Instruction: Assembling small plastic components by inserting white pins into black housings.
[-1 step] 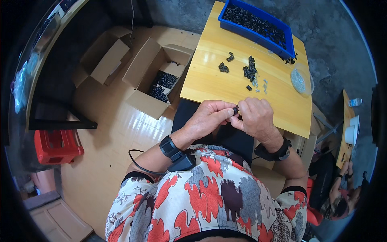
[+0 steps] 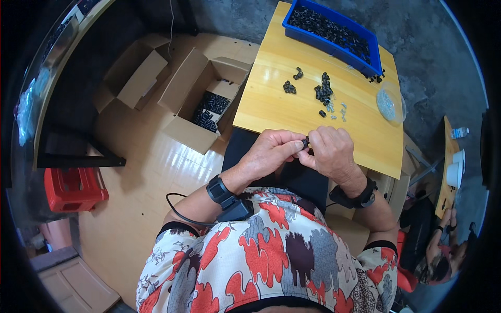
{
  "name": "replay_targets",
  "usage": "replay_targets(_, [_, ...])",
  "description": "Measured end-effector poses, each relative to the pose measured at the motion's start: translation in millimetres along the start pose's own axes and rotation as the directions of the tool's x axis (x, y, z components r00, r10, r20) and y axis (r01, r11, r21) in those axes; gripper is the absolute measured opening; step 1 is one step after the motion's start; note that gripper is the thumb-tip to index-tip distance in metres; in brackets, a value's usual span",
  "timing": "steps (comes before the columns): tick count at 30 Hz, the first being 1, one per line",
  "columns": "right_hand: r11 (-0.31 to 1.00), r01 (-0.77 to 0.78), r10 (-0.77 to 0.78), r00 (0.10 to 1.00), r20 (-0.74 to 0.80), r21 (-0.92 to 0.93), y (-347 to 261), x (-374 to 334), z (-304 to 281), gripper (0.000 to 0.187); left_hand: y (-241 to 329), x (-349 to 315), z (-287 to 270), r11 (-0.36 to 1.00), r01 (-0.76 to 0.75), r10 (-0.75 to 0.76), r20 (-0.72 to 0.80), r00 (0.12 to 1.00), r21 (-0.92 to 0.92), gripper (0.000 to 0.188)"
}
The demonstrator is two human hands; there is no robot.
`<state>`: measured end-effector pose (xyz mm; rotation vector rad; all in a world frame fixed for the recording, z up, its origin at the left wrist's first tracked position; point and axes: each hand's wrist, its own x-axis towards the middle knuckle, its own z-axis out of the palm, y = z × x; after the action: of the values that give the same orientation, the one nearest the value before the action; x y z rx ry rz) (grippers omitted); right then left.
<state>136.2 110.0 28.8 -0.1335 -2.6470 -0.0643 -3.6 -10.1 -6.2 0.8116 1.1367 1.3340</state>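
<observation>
Close together at the near edge of the wooden table (image 2: 282, 112), my two hands meet on a small black part (image 2: 306, 141). My left hand (image 2: 269, 152) pinches it between thumb and fingers. Curled fingers of my right hand (image 2: 332, 152) grip it from the other side, hiding much of it. Beyond my hands lies a heap of black fittings (image 2: 323, 92), with smaller clusters (image 2: 289, 87) to its left. One loose black piece (image 2: 322, 113) and several small clear pieces (image 2: 343, 111) lie nearer to me.
A blue tray (image 2: 334, 51) full of black parts stands at the table's far end. At the right edge is a clear bowl (image 2: 386, 104) of small pale pieces. Open cardboard boxes (image 2: 190, 136) and a red stool (image 2: 75, 190) stand left. Another person (image 2: 441, 245) sits far right.
</observation>
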Motion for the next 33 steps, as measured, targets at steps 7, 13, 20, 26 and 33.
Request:
replay_targets(7, [0.997,0.008,-0.005,0.999,0.036,-0.076,0.3,-2.7,4.4,0.034,-0.2,-2.4,8.6,0.995,-0.092,0.093,-0.022,0.995,0.03,0.025])
replay_targets(13, [0.998,-0.027,0.029,0.999,0.045,-0.052,-4.8,-8.4,11.0,0.034,-3.0,-4.2,6.2,0.996,-0.02,0.024,-0.048,0.999,0.092,0.022])
replay_targets(20, [0.997,-0.046,0.047,0.999,0.0,-0.061,-5.9,-9.8,10.9,0.034,0.1,-4.6,8.4,0.991,-0.101,0.104,-0.023,0.994,0.089,0.021])
replay_targets(26, [0.998,-0.06,0.059,0.993,-0.101,-0.01,-5.4,-7.0,13.6,0.03,5.8,-5.8,10.2,0.984,-0.154,0.155,-0.011,0.988,0.088,0.023])
replay_targets(33, [0.998,-0.04,0.044,0.996,-0.082,0.04,-0.5,-7.2,16.9,0.03,5.1,-6.5,16.8,0.984,-0.162,0.166,-0.045,0.985,0.077,0.023])
